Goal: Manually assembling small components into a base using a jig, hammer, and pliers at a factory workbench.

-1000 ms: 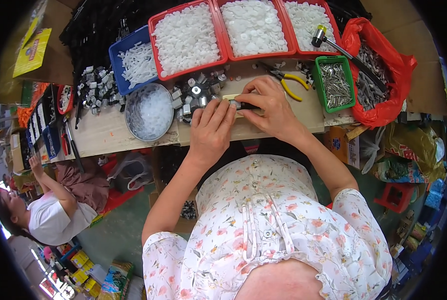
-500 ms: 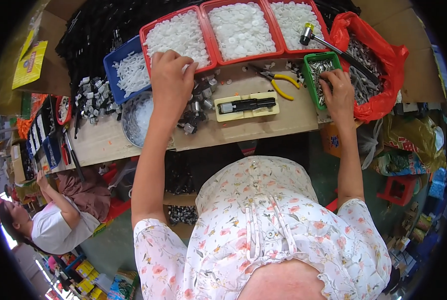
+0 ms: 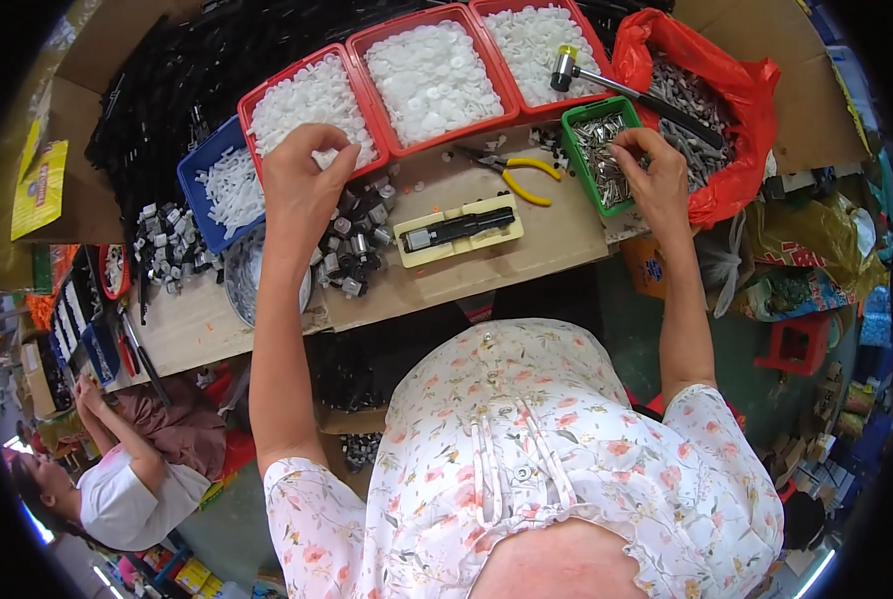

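Note:
My left hand (image 3: 305, 178) is over the near edge of a red bin of small white plastic parts (image 3: 317, 98), thumb and forefinger pinched together. Anything between those fingertips is too small to make out. Above the right side of a green bin of small metal pins (image 3: 600, 150), my right hand (image 3: 658, 180) is closed in a pinch, its contents hidden too. Between the hands lies a cream-coloured fixture (image 3: 502, 234) holding a black part (image 3: 474, 222) with a silver metal block at its left end.
Yellow-handled pliers (image 3: 526, 182) lie behind the fixture. A hammer (image 3: 656, 102) rests across a bin and a red bag (image 3: 758, 130) of grey parts. Metal-and-black pieces (image 3: 352, 240) are heaped by my left forearm. A blue bin (image 3: 195, 190) stands left; another person (image 3: 142, 469) sits at far left.
The whole view has shifted. My left thumb and forefinger have come together over the white parts. My right fingers have drawn up from among the pins into a pinch.

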Tool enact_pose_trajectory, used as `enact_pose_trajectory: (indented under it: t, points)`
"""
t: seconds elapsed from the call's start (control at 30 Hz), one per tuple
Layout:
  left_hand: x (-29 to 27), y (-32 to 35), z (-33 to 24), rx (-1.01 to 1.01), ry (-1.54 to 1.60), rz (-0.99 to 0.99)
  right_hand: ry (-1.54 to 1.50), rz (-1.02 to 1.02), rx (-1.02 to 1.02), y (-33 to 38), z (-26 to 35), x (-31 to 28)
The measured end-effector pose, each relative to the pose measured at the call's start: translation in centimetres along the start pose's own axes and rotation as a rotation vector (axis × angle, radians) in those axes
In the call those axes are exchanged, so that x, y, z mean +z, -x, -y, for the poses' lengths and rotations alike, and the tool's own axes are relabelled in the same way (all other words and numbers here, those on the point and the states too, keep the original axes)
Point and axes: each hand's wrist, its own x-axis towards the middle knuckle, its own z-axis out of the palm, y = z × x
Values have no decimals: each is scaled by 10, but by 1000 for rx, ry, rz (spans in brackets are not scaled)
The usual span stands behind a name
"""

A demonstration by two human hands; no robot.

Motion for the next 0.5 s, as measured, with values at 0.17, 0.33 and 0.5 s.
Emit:
enact_pose_trajectory:
  t: [0.17,0.33,0.5]
  points:
    - [20,37,-13,-374,975,116,-719,153,102,6,48,25]
    - [59,83,-19,-599,1651,192,-1072,320,52,16,111,56]
    - [73,101,-28,-645,1888,250,-1169,389,26,27,123,74]
